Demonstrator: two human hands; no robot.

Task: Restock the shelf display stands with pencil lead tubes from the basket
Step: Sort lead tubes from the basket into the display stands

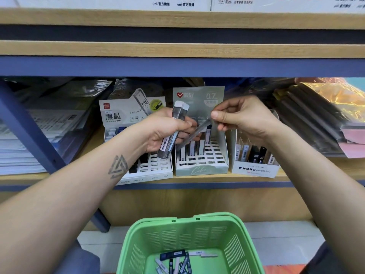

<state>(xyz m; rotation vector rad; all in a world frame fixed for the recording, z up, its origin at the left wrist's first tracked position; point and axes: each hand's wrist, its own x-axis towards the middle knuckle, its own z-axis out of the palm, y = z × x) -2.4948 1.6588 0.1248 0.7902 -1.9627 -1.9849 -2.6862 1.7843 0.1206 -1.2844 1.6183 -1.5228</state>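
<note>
Left display stand: red "deli" logo, large "黑晶", pictured tube marked "HB 0.5".
Middle display stand: red heart logo, "0.7"; cursive word on front lip, unreadable.
Right display stand: "MONO graph MG".
White boxes on top shelf: "uni" with Chinese characters; "one ink" on neighbouring box.
Held tubes: barcode labels, digits illegible.

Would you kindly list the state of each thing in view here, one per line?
Left hand: grips a bundle of lead tubes.
Right hand: pinches a single tube, slanted over the middle stand.
Left stand: partly filled.
Middle stand: partly filled, front slots empty.
Right stand: holds upright tubes.
Basket: loose tubes on its bottom.
</note>
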